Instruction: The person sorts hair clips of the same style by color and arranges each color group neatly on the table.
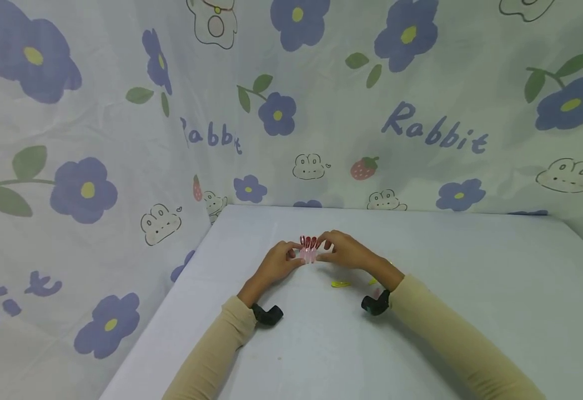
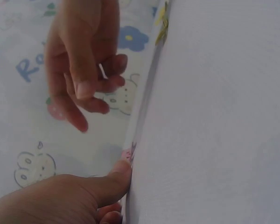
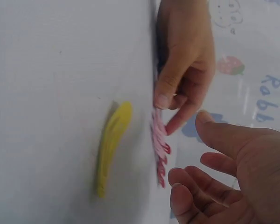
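A row of red hair clips (image 1: 308, 241) lies on the white table, with a row of pink hair clips (image 1: 308, 255) on its near side. My left hand (image 1: 277, 262) is at the left end of the rows, its thumb and index finger pinching a pink clip across its two ends. In the left wrist view, pink shows just past the thumb tip. My right hand (image 1: 345, 250) arches at the right end of the rows. Its bent fingers (image 3: 196, 182) hold nothing in the right wrist view, and a gap separates them from the clips.
A yellow hair clip (image 1: 341, 284) lies nearer than the rows, below my right hand. Another yellow piece (image 1: 373, 281) is partly hidden by the right wrist. Black wrist mounts (image 1: 269, 315) hang below both forearms. Patterned cloth (image 1: 321, 111) rises behind the table and along its left side.
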`<state>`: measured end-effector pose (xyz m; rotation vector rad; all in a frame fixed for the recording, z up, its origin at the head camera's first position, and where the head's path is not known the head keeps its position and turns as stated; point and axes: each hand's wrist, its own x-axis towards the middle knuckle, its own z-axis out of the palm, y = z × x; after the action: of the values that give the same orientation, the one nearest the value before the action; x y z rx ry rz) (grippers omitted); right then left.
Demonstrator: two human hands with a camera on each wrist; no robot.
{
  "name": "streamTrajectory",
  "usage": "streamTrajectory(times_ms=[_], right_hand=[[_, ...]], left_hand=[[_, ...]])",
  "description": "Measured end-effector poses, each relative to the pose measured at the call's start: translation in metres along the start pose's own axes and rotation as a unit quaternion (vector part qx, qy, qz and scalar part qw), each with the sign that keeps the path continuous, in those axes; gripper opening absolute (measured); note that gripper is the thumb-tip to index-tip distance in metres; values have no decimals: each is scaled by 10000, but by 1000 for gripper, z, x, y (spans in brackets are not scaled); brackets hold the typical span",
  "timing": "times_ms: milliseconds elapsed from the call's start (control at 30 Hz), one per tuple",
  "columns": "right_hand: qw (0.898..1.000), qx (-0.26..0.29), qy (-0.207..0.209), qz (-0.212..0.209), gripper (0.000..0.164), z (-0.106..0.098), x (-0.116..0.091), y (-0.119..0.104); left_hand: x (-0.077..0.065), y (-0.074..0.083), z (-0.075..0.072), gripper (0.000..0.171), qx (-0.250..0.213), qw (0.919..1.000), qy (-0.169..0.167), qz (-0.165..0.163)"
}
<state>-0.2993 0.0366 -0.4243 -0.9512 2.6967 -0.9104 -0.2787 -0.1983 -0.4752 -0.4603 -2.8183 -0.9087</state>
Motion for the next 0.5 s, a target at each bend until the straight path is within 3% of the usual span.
streamTrajectory(times_ms=[233,500], right_hand=[[9999,-140,-57,60,46,-23,-24,0],[9996,-210,82,-149,39,-39,-49,12]], left_hand=[[0,3,1,40,-27,9998,-22,-172],[0,2,2,40,-69,9999,44,-112]])
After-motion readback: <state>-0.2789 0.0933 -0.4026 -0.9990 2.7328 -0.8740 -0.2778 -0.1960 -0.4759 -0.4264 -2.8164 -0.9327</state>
